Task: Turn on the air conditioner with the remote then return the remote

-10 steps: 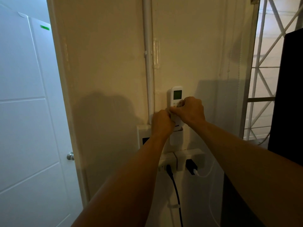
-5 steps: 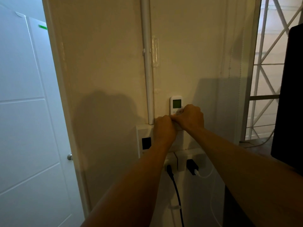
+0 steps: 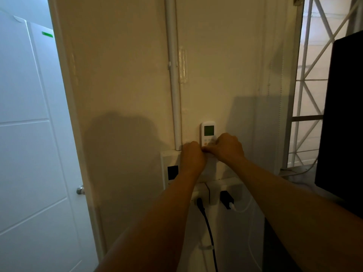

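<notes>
A small white plastic remote with a green-lit screen [image 3: 208, 132] is standing upright against the cream wall [image 3: 127, 85], just right of a white vertical pipe [image 3: 174, 75]. The right hand [image 3: 227, 149] is curling its fingers over the remote's lower half, holding it. The left hand [image 3: 193, 158] is closing against the remote's lower left edge, touching the right. Below them, white wall sockets [image 3: 222, 185] are carrying a black cable [image 3: 208, 232].

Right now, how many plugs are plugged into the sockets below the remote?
2. A black plug with a black cable in the left socket, a black adapter with a white cable in the right. The left forearm may hide others.
</notes>
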Tool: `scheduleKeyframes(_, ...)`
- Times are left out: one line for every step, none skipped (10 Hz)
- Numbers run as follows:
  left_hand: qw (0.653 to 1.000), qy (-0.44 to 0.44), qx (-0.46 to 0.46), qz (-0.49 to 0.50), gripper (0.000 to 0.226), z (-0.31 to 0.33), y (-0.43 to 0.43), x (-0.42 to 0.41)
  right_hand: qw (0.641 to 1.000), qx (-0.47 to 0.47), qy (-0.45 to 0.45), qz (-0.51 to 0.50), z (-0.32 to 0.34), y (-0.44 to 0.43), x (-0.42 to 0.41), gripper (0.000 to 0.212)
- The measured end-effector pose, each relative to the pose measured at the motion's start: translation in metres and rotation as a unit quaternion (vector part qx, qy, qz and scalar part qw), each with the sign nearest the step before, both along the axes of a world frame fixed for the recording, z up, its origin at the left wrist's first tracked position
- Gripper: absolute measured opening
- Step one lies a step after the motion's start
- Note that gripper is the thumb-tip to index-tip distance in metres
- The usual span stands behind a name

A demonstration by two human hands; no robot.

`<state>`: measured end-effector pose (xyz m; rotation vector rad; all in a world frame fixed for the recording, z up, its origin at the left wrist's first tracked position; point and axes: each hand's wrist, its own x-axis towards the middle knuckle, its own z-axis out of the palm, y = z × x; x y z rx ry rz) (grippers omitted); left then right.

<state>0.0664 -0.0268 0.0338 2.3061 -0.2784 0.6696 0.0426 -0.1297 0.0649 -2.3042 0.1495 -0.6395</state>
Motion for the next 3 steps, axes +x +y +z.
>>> scheduleKeyframes(1.0, 0.017, 0.019, -0.009, 0.021, -0.001, 0.004, -0.007, 1.0, -0.001, 0.028, 0.0, -0.01, -0.002, -0.005, 0.046)
scheduleKeyframes(0.999, 0.027, 0.022, -0.023, 0.021, -0.002, 0.009, -0.017, 1.0, -0.03, -0.003, -0.004, -0.02, -0.001, -0.016, 0.027)
scheduleKeyframes(0.998, 0.042, 0.035, -0.026, 0.025, 0.0, 0.015, -0.032, 0.997, -0.06, -0.049, -0.012, -0.027, 0.007, -0.033, 0.03)
